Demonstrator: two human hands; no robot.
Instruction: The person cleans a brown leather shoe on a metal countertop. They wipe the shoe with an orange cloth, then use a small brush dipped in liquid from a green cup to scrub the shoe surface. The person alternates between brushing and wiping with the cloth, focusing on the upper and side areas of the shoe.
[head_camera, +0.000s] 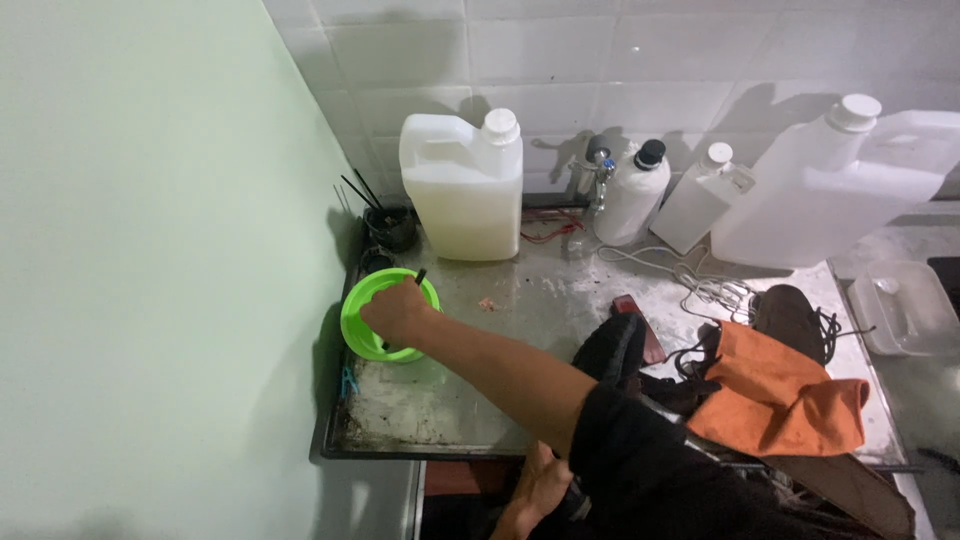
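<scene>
We see our right hand (397, 312) closed around a thin dark stick (419, 277), held over the round bright green plastic bowl (362, 318) that sits on the worn metal table (520, 310). Just beyond the hand stands a white plastic jug of pale liquid (462, 190), with a small black pot of sticks (390, 226) beside it. Our left hand (538, 485) rests low at the table's near edge; we cannot tell its grip.
</scene>
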